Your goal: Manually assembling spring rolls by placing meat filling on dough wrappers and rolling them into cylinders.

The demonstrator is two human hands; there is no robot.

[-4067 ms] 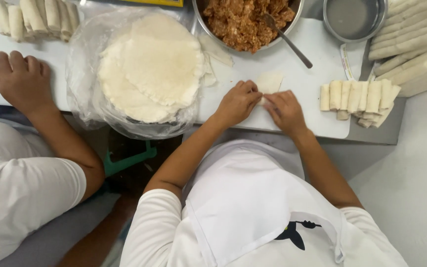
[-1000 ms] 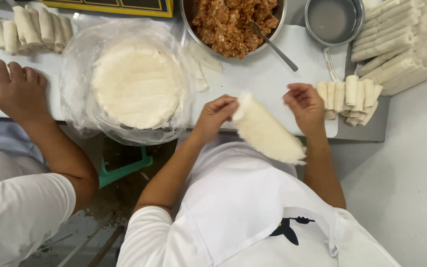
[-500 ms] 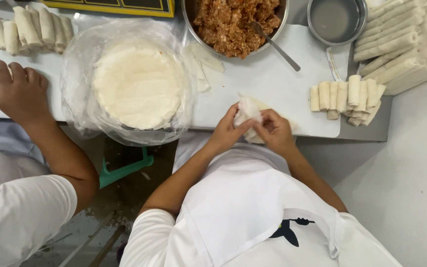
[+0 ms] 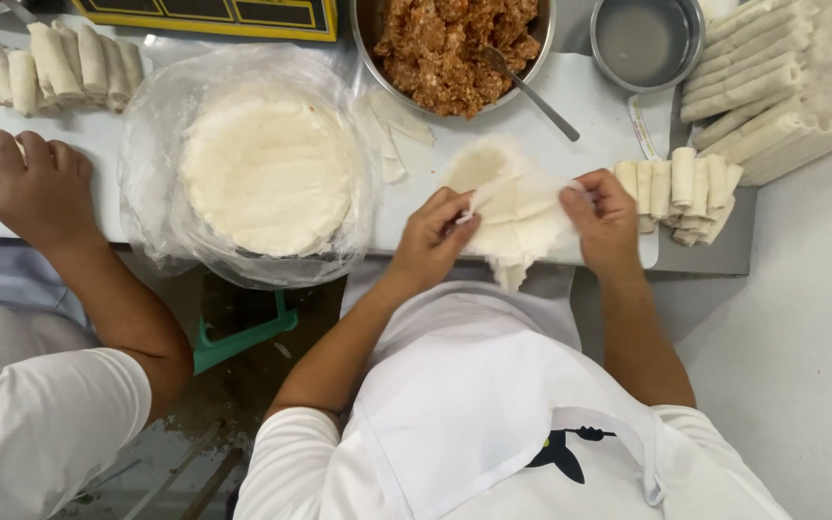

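Wrapper (image 4: 517, 217) stretched between left hand (image 4: 432, 241) and right hand (image 4: 609, 217), both grips pinching edges.

wrapper stack (image 4: 267, 173) left of filling bowl (image 4: 370, 60)

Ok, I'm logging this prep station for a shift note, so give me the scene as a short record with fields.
left hand: pinches the near-left edge of a thin wrapper
right hand: holds the wrapper's right edge
wrapper: crumpled, partly spread over the table edge
wrapper stack: round, in clear plastic, left of the hands
filling bowl: metal, spoon in it
finished rolls: right of the right hand
co-worker's hand: far left, on the table
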